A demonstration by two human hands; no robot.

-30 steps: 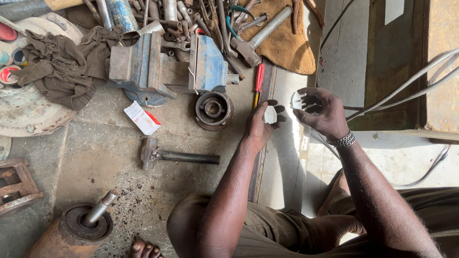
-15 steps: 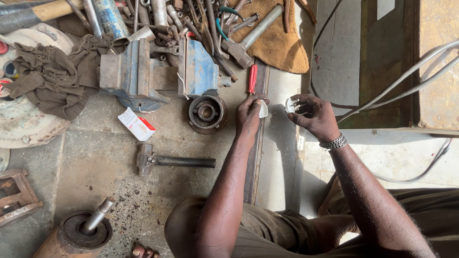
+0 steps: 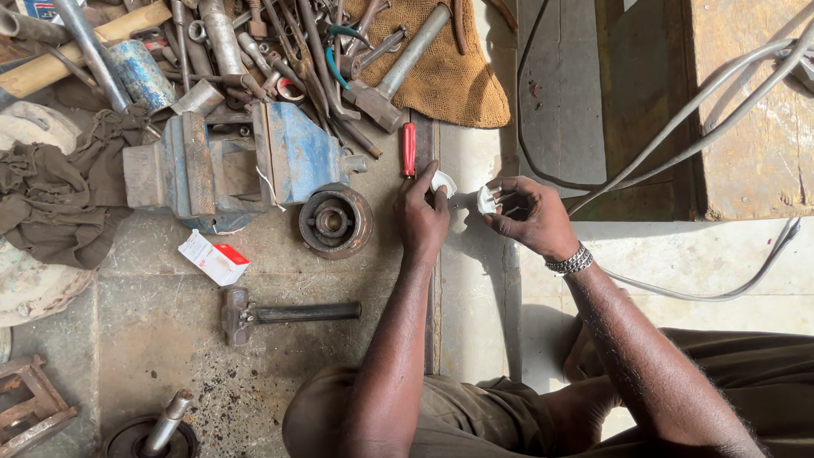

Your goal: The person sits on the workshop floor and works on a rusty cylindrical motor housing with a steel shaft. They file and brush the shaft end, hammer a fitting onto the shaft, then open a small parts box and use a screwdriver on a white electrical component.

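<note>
Just right of the red screwdriver (image 3: pixel 409 149), the left hand (image 3: pixel 421 219) pinches a small white plug cover (image 3: pixel 443 181). The right hand (image 3: pixel 534 219) grips what looks like the white plug body (image 3: pixel 487 200). Both pieces seem light, rigid, smooth plastic, best held by their edges.

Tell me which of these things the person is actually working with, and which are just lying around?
In hand:
left hand holds a white plug cover
right hand holds the white plug body
red screwdriver, beside the left hand

Lying about:
blue vise
hammer
round pulley
small red and white box
brown cloth
</note>
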